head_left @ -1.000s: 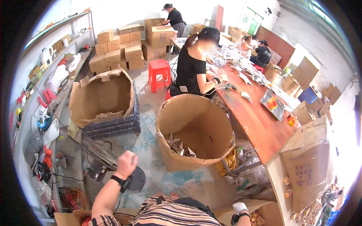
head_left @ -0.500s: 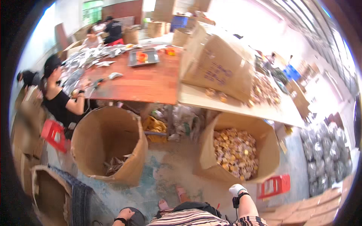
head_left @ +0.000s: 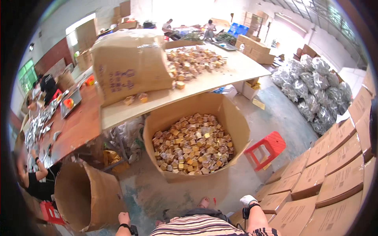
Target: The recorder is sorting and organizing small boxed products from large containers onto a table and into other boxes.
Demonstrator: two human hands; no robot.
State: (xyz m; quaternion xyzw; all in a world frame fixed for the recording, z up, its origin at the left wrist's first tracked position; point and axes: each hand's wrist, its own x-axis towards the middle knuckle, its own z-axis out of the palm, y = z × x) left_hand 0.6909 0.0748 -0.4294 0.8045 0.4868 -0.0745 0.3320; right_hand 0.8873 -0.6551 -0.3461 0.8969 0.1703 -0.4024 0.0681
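Note:
My left hand [head_left: 124, 218], bare with a black wristband, hangs low beside the tall cardboard bin [head_left: 103, 192] on the left. Its fingers look curled, and nothing shows in them. On the right, my right hand [head_left: 248, 200] wears a white glove and a black wrist strap; it too looks closed, with nothing visible in it. Both hands are apart from everything around them. Ahead stands a wide cardboard bin [head_left: 232, 114] full of small gold and brown cube-shaped pieces [head_left: 193, 145]. The inside of the left bin is mostly dark.
A pale table [head_left: 244, 65] bears a tipped carton [head_left: 132, 67] and a heap of similar pieces [head_left: 195, 61]. A red stool [head_left: 267, 147] stands right of the wide bin. Stacked cartons [head_left: 315, 177] line the right, with clear bags [head_left: 315, 86] beyond. A co-worker [head_left: 37, 177] sits at the red table [head_left: 75, 126].
My view has swung to the right, so the wide bin now lies ahead and more stacked cartons show. The left bin has shifted toward the lower left. Both hands still hang low.

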